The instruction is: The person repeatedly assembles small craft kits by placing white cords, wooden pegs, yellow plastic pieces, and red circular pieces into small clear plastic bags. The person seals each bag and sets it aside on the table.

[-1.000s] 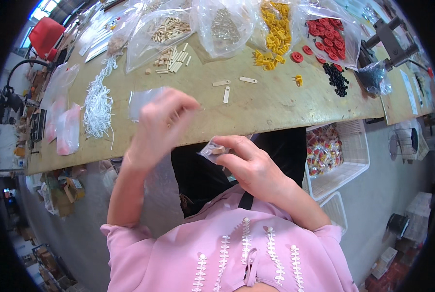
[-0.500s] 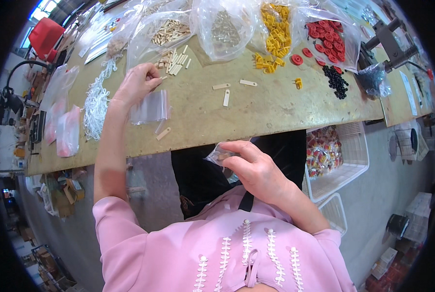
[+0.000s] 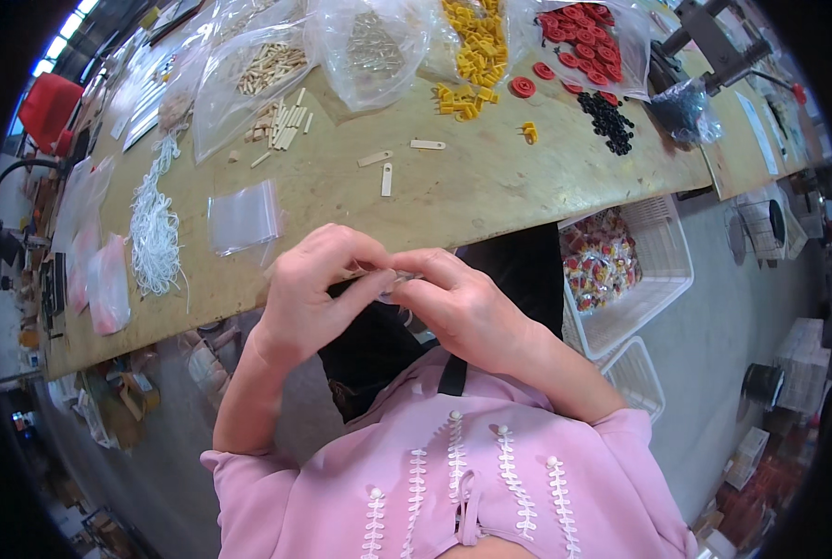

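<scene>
Just past the table's near edge, over my lap, my two hands meet at a small clear plastic bag (image 3: 390,287). My right hand (image 3: 472,303) is closed on this bag, thumb and fingers pinching it. Fingers bent, my left hand (image 3: 318,293) pinches at the bag's left side; what lies between its fingertips is hidden. A stack of clear zip bags (image 3: 245,216) lies on the table beyond my left hand. Farther back is a loose pile of short wooden sticks (image 3: 290,126). Flat wooden strips with a hole (image 3: 386,180) lie mid-table.
Along the back sit open bags of wooden sticks (image 3: 271,67), metal pieces (image 3: 376,47), yellow plastic parts (image 3: 476,42) and red wheels (image 3: 583,42). Small black rings (image 3: 608,123) lie at right, white string (image 3: 155,228) at left. A white basket (image 3: 644,303) of packed bags stands below the table.
My left hand has come back from the wooden stick pile to the bag in my right hand. The whole view has shifted, so the table's things now appear farther left.
</scene>
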`<state>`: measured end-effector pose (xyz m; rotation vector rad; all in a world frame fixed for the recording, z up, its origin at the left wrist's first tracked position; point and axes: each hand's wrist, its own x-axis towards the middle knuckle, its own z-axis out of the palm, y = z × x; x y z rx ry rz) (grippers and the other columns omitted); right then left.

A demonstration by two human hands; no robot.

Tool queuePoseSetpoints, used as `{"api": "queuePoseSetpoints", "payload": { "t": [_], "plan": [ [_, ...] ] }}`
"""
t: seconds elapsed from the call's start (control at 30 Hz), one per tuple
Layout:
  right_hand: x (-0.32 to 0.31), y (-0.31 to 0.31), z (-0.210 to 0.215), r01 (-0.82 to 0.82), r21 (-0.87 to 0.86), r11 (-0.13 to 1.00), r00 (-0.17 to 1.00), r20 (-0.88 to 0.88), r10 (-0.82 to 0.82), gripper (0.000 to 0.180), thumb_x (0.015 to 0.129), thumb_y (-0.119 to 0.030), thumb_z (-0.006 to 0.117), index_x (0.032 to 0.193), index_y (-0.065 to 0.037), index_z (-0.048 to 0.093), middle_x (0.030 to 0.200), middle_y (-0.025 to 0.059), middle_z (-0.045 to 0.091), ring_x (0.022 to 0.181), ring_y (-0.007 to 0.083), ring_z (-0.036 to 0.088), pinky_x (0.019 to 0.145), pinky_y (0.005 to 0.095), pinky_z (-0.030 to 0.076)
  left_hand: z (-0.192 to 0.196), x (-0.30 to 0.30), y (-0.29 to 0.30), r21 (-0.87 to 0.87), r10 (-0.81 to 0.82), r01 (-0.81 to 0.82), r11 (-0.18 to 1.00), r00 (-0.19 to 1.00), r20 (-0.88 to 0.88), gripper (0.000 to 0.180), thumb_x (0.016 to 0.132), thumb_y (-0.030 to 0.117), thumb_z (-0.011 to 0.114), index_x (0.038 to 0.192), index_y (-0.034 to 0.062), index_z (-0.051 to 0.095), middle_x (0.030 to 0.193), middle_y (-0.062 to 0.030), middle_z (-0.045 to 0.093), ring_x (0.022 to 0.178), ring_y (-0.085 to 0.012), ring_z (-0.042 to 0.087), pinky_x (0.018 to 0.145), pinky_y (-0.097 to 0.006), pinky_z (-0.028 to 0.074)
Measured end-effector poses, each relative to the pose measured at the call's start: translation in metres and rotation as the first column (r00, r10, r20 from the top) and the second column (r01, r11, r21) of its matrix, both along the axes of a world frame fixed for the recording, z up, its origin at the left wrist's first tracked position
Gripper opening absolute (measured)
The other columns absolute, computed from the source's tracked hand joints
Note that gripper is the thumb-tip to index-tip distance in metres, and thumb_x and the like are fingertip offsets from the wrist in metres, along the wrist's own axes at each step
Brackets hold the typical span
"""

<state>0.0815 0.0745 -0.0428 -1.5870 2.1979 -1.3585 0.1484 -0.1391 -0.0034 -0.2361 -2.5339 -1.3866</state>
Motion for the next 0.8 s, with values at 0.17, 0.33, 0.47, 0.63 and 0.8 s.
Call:
{"api": "queuePoseSetpoints", "payload": {
  "t": [0.17, 0.33, 0.47, 0.63, 0.8],
  "plan": [
    [0.000, 0.010, -0.002, 0.016, 0.028, 0.999, 1.000, 0.021, -0.017, 0.026, 0.084, 0.006, 0.068, 0.110, 0.001, 0.065, 0.133, 0.0212, 0.064, 0.123, 0.0381, 0.064, 0.098, 0.0431, 0.059, -0.002, -0.027, -0.005, -0.092, 0.176, -0.172, 0.981, 0.983, 0.046, 0.012, 0.088, -0.001, 0.076, 0.099, -0.0003, 0.073, 0.092, -0.0087, 0.070, 0.082, -0.0157, 0.064, 0.077, -0.028, 0.052],
    [0.004, 0.017, -0.009, 0.039, 0.004, 0.999, 0.999, 0.032, -0.039, 0.022, 0.087, 0.005, 0.068, 0.109, 0.002, 0.066, 0.133, 0.0214, 0.065, 0.124, 0.0380, 0.065, 0.099, 0.0422, 0.059, -0.028, -0.089, -0.034, -0.281, 0.296, -0.281, 0.918, 0.955, 0.011, 0.014, 0.092, 0.008, 0.076, 0.103, -0.0001, 0.072, 0.091, -0.0121, 0.070, 0.079, -0.0219, 0.068, 0.072, -0.036, 0.054],
    [0.000, 0.034, -0.012, 0.080, 0.016, 0.997, 0.994, 0.077, -0.081, 0.021, 0.088, 0.004, 0.069, 0.109, 0.001, 0.067, 0.132, 0.0219, 0.065, 0.123, 0.0381, 0.065, 0.099, 0.0418, 0.059, -0.034, -0.105, -0.040, -0.395, 0.275, -0.195, 0.898, 0.949, 0.157, 0.019, 0.091, 0.010, 0.077, 0.105, -0.0012, 0.072, 0.091, -0.0130, 0.071, 0.077, -0.0218, 0.067, 0.072, -0.035, 0.055],
    [-0.005, 0.052, -0.020, 0.121, 0.034, 0.992, 0.986, 0.113, -0.125, 0.023, 0.087, 0.004, 0.070, 0.109, 0.000, 0.067, 0.131, 0.0216, 0.066, 0.122, 0.0376, 0.066, 0.097, 0.0420, 0.060, -0.035, -0.097, -0.034, -0.028, 0.281, -0.289, 0.957, 0.896, 0.345, 0.024, 0.088, 0.012, 0.079, 0.105, -0.0033, 0.070, 0.086, -0.0135, 0.071, 0.075, -0.0195, 0.067, 0.073, -0.033, 0.055],
    [-0.010, 0.055, -0.021, 0.126, 0.005, 0.992, 0.985, 0.118, -0.126, 0.021, 0.087, 0.004, 0.072, 0.107, 0.002, 0.067, 0.129, 0.0210, 0.067, 0.120, 0.0374, 0.067, 0.095, 0.0425, 0.060, -0.024, -0.092, -0.009, -0.217, 0.298, -0.227, 0.950, 0.866, 0.402, 0.016, 0.089, 0.012, 0.080, 0.093, -0.0007, 0.071, 0.080, -0.0033, 0.066, 0.070, -0.0061, 0.058, 0.064, -0.027, 0.049]
  ]
}}
